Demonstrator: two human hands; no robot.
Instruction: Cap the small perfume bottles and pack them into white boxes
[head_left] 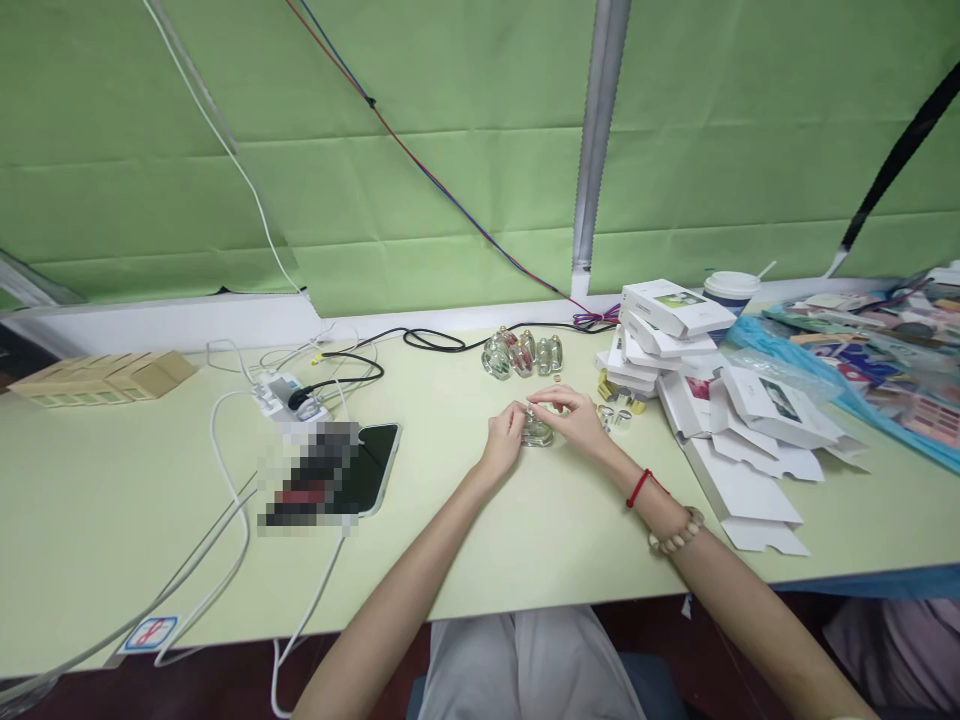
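A small clear glass bottle (538,433) stands or lies at the table's middle, between my two hands. My left hand (504,440) is closed at its left side, fingertips against the glass. My right hand (576,418) reaches over from the right, its fingers pinched at the bottle's neck; whatever sits in that pinch is too small to make out. Beyond them is a cluster of similar glass bottles (521,354) with gold necks, some reddish, some greenish. A tiny gold ring (557,379) lies just past my right hand. Clear caps (615,418) rest to its right.
White flat boxes (757,450) lie piled at the right, with a stack of boxes (667,335) behind, beside a paper cup (731,290). Farther right, blue plastic (847,385) bears mixed packs. At the left are a phone (375,470), a power strip (289,400), cables and brown boxes (105,380).
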